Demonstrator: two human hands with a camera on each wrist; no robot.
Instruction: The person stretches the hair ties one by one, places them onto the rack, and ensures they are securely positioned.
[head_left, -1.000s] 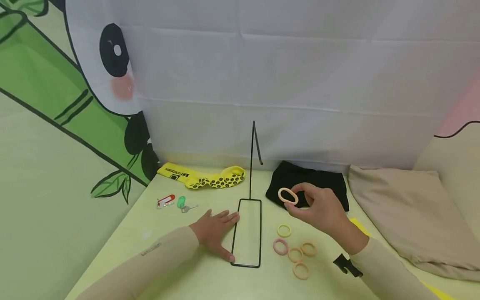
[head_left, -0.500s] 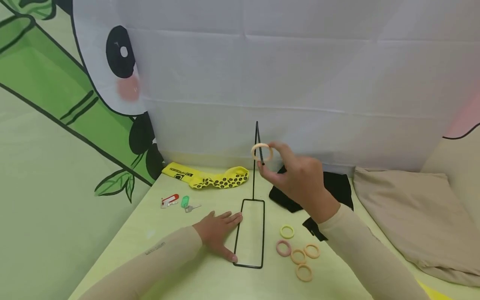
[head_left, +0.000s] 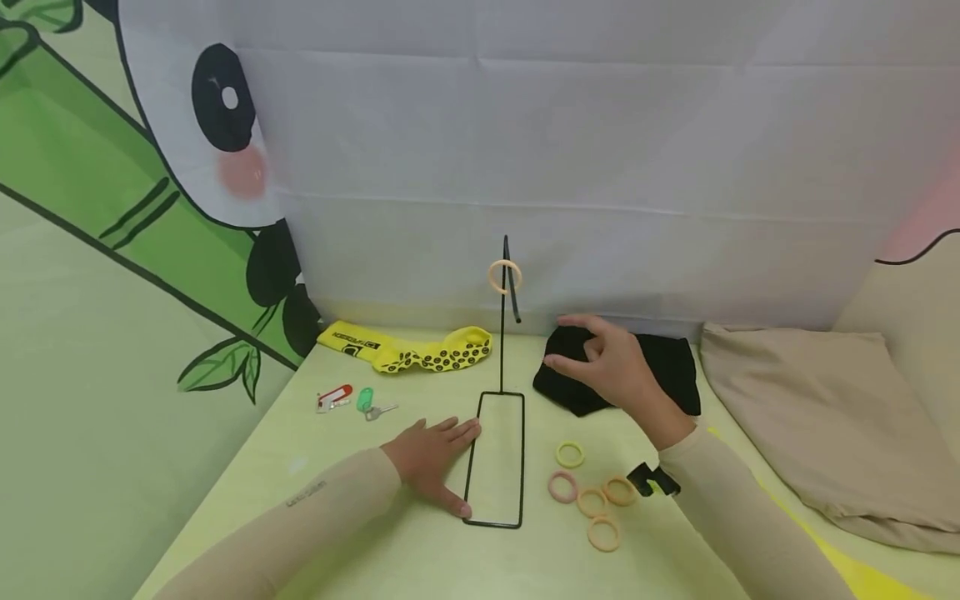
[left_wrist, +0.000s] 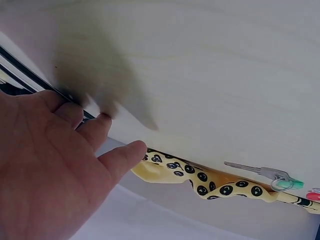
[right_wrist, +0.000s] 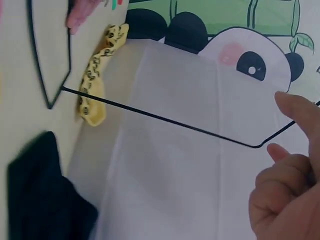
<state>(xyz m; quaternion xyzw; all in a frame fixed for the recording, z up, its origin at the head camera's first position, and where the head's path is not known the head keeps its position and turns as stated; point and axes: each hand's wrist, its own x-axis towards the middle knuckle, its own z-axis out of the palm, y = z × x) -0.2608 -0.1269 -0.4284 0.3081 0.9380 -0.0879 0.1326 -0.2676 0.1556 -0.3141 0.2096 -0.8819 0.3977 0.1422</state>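
The left hand [head_left: 431,458] lies flat, fingers straight, pinning the thin black wire stand [head_left: 496,454] steady, while the empty, relaxed right hand [head_left: 611,362] hovers at four o'clock from the peach hair ring [head_left: 504,276] hanging on its hook.

thin black metal wire stand [head_left: 501,400], soft matt fabric hair ring [head_left: 504,276]

Two long, close-fitting beige sleeves, covering both forearms down to the wrists and leaving the hands bare. Left sleeve [head_left: 300,521] smooth and snug, printed with a small line of dark lettering along the forearm, too small to read. Right sleeve [head_left: 738,521] same beige fabric, plain. Small black device [head_left: 651,480] strapped at the right wrist just below the cuff, with a hint of yellow-green on it. No rings, no gloves on either hand
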